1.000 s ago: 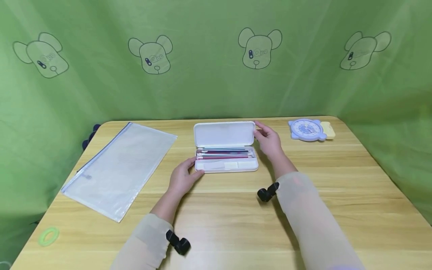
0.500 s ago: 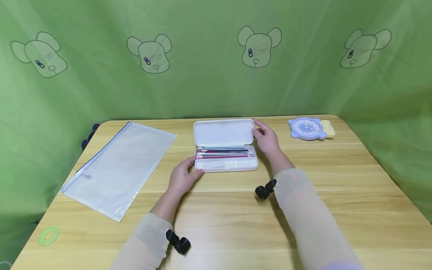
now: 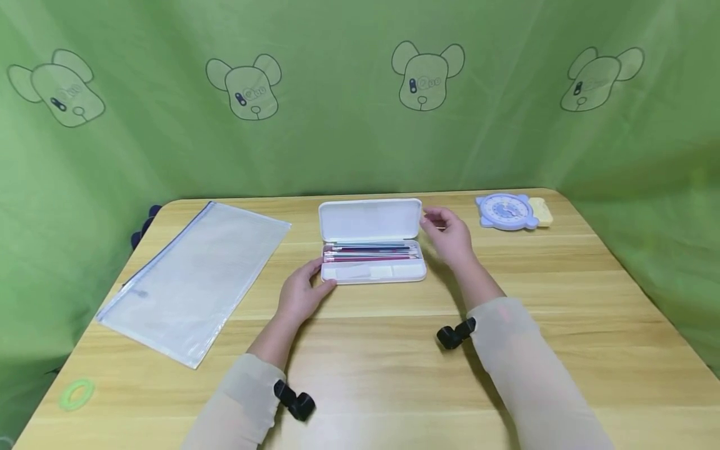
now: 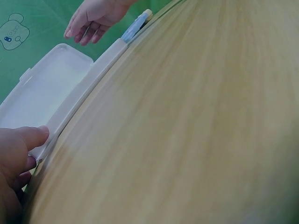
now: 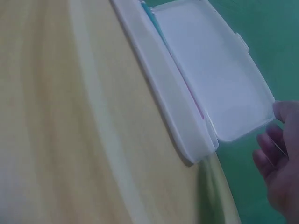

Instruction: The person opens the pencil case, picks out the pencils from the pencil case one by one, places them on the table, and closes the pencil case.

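A white pencil case (image 3: 374, 271) stands on the table with its lid (image 3: 370, 220) raised, its hinge running along the back of the tray. Inside, several pencils (image 3: 371, 252) in red, blue and dark tones lie side by side in the rear part. My left hand (image 3: 302, 294) grips the left end of the case, thumb (image 4: 35, 136) on the front wall and fingers at the side. Beside the lid's right edge is my right hand (image 3: 450, 240), fingers loosely bent. In the right wrist view one fingertip (image 5: 281, 109) is at the lid's corner; contact is unclear.
A clear zip pouch (image 3: 197, 281) lies flat on the left of the wooden table (image 3: 371, 375). A light green ring (image 3: 76, 395) is near the front left edge. At the back right sit a blue toy clock (image 3: 507, 211) and a pale yellow piece (image 3: 541, 212).
My right hand has eased slightly off the lid's right edge and down, and its fingers have bent more. The lid stays raised. My left hand keeps its place on the case.
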Available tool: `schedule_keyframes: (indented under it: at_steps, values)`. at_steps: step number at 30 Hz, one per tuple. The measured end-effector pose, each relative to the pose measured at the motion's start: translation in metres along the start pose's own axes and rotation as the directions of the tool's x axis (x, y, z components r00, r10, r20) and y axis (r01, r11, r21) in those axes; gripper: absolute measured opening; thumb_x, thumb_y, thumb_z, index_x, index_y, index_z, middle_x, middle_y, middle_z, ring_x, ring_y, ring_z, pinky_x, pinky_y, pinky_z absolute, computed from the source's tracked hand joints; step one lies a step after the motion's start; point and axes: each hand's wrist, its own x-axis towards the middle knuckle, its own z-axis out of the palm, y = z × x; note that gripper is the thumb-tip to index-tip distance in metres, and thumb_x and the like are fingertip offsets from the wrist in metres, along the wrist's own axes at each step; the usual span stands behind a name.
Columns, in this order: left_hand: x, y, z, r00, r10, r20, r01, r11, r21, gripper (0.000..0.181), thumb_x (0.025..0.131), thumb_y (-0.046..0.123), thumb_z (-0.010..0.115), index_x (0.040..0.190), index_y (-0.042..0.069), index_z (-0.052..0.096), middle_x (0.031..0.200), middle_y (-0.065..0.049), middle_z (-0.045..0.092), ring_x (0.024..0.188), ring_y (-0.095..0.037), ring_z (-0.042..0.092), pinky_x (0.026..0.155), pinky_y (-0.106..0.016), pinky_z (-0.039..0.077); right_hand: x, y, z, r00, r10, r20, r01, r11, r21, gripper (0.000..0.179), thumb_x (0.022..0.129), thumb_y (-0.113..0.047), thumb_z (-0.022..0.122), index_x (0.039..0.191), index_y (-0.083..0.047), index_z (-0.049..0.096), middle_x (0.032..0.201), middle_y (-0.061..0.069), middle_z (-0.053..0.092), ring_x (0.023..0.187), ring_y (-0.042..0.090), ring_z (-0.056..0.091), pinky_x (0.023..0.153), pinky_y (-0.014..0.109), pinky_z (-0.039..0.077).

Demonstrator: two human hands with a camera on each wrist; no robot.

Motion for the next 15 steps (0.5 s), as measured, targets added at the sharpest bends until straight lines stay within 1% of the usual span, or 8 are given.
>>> schedule_keyframes:
  at_steps: [3,7,11,13,15]
  values:
    - [0.0,0.0,0.0,1.0,0.006,-0.002,-0.006,1.0,-0.001,0.061,0.088,0.029,0.072,0.14,0.005,0.052,0.142,-0.013,0.056,0.136,-0.033,0.048,0.118,-0.047,0.034,-0.006,-0.003,0.001,0.993,-0.047,0.107,0.057,0.994,-0.09,0.034,0.097,-0.017,0.059,0.128,-0.003,0.06,0.122,0.018,0.063,0.109,0.029,0.058,0.1,0.042,0.05]
    - [0.0,0.001,-0.001,1.0,0.006,-0.002,-0.006,1.0,-0.004,0.061,0.088,0.03,0.072,0.14,0.005,0.052,0.142,-0.013,0.056,0.136,-0.032,0.048,0.118,-0.046,0.034,-0.01,-0.006,0.007,0.967,-0.072,0.244,0.128,0.966,-0.224,0.034,0.096,-0.02,0.061,0.126,-0.004,0.062,0.127,0.018,0.062,0.116,0.033,0.057,0.103,0.048,0.048]
    - [0.0,0.0,-0.001,1.0,0.003,0.0,-0.003,1.0,-0.006,0.061,0.088,0.03,0.072,0.14,0.005,0.052,0.142,-0.013,0.056,0.137,-0.032,0.048,0.118,-0.046,0.034,-0.008,-0.007,0.014,0.943,-0.042,0.33,0.158,0.93,-0.333,0.033,0.095,-0.021,0.062,0.124,-0.006,0.065,0.13,0.017,0.062,0.123,0.034,0.055,0.109,0.05,0.044]
    - [0.0,0.0,0.0,1.0,0.004,0.001,-0.004,1.0,-0.007,0.061,0.088,0.029,0.072,0.14,0.004,0.051,0.142,-0.013,0.055,0.137,-0.032,0.047,0.118,-0.046,0.034,-0.007,-0.008,0.017,0.93,-0.019,0.367,0.169,0.91,-0.38,0.033,0.095,-0.021,0.062,0.124,-0.006,0.065,0.128,0.016,0.063,0.123,0.034,0.056,0.11,0.051,0.043]
    - [0.0,0.0,0.0,1.0,0.002,0.002,-0.002,1.0,-0.008,0.061,0.088,0.029,0.072,0.14,0.005,0.051,0.142,-0.013,0.055,0.137,-0.032,0.047,0.118,-0.046,0.034,-0.005,-0.009,0.021,0.915,-0.01,0.404,0.195,0.887,-0.418,0.032,0.095,-0.021,0.062,0.123,-0.005,0.066,0.126,0.016,0.065,0.122,0.033,0.057,0.11,0.051,0.043]
